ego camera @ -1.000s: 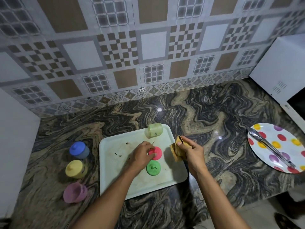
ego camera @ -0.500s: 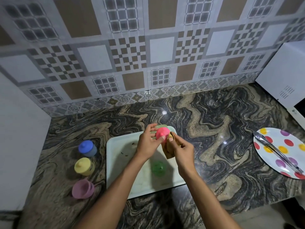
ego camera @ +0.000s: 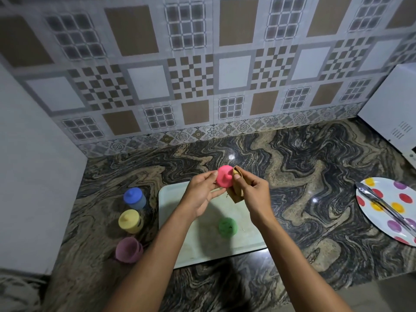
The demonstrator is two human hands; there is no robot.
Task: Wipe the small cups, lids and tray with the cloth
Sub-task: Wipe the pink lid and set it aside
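Note:
My left hand (ego camera: 200, 194) pinches a pink lid (ego camera: 224, 179) and holds it up above the white tray (ego camera: 171, 199). My right hand (ego camera: 254, 194) grips a folded tan cloth (ego camera: 237, 192) whose top edge touches the lid's right side. A green lid (ego camera: 227, 227) lies on the tray below my hands. Left of the tray stand a blue-lidded cup (ego camera: 134, 198), a yellow-lidded cup (ego camera: 130, 221) and an open pink cup (ego camera: 128, 249). The light green cup from earlier is hidden behind my hands.
A polka-dot plate (ego camera: 387, 199) with metal tongs (ego camera: 382, 206) sits at the right of the marble counter (ego camera: 304, 176). A white appliance (ego camera: 391, 113) stands at the back right, a white wall panel (ego camera: 33, 176) at the left.
My left hand picked the pink lid off the tray and raised it. My right hand brought the cloth up against it.

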